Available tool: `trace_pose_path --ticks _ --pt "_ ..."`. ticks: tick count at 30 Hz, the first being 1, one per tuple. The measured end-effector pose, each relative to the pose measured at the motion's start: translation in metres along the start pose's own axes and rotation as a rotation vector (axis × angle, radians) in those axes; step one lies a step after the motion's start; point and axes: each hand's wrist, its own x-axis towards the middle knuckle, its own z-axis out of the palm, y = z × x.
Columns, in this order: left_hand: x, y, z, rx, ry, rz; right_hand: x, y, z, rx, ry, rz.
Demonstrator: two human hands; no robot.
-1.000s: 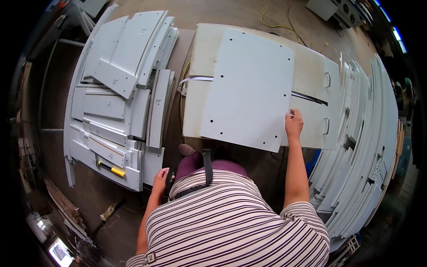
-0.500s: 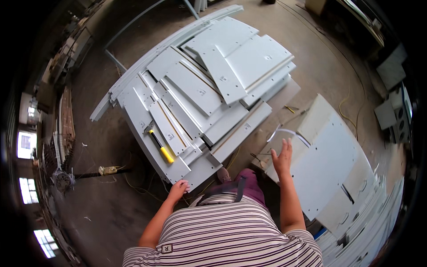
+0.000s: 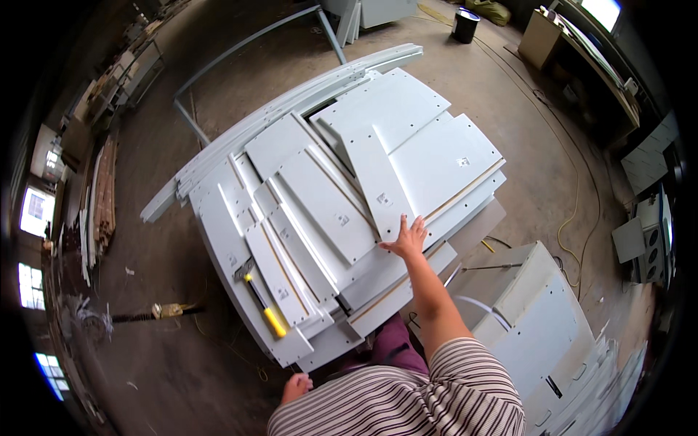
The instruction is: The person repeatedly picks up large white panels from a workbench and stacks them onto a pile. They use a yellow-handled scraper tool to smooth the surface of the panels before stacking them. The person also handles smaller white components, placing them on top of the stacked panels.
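My right hand (image 3: 407, 238) reaches over the stack with its fingers spread, at the near end of a narrow white panel (image 3: 379, 185) with drilled holes. It holds nothing; whether the fingertips press on the panel is hard to tell. Low by the near edge of the stack, my left hand (image 3: 296, 385) hangs close to my body with fingers curled in and nothing visible in them. A hammer (image 3: 263, 305) with a yellow and black handle lies on the left panels. Around it are several grooved white panels (image 3: 320, 203), overlapping each other.
Long white strips (image 3: 291, 109) line the far side of the stack. At the right stands a white cabinet-like box (image 3: 538, 312) with a curled white strip (image 3: 483, 309) by it. A metal frame (image 3: 247, 43), a dark bucket (image 3: 465, 25) and cables (image 3: 563, 225) are farther off.
My right hand has moved left and forward, from beside the white box to over the panels. The view has shifted, so the stack sits lower. My left hand stays low near my body.
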Motion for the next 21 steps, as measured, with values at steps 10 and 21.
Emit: trace_pose_path --ticks 10,21 --pt "-0.001 0.106 0.054 -0.238 0.066 -0.132 0.081 -0.047 0.006 0.090 0.094 -0.078" --pt "0.025 0.082 0.053 0.024 -0.023 -0.117 0.100 -0.070 0.021 0.028 -0.009 -0.280"
